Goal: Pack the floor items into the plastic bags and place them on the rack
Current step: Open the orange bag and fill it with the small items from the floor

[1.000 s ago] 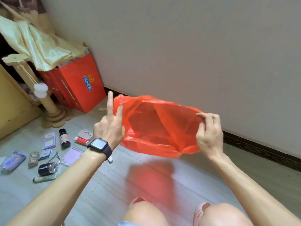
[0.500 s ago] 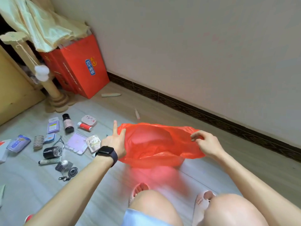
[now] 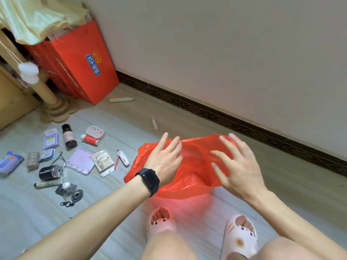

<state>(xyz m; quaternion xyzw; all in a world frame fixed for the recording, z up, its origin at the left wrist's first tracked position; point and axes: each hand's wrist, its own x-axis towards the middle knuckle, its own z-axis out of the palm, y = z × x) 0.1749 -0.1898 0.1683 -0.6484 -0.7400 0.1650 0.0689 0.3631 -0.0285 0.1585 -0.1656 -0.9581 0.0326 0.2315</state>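
Observation:
A red plastic bag lies low over the floor in front of my feet, its mouth spread wide. My left hand, with a black watch on the wrist, hovers over the bag's left rim with straight fingers. My right hand is over the right rim, fingers spread apart. Neither hand visibly grips the plastic. Several small items lie on the floor to the left: a dark bottle, a purple notebook, a black mini fan, a pink-white clipper and a keychain.
Red gift bags lean in the corner beside a wooden post with a yellow cloth above. A white stick lies near the dark baseboard. My slippers are just under the bag.
The bag has come down from chest height to just above the floor. Both hands have let go of its rim and opened their fingers. The view has tilted down.

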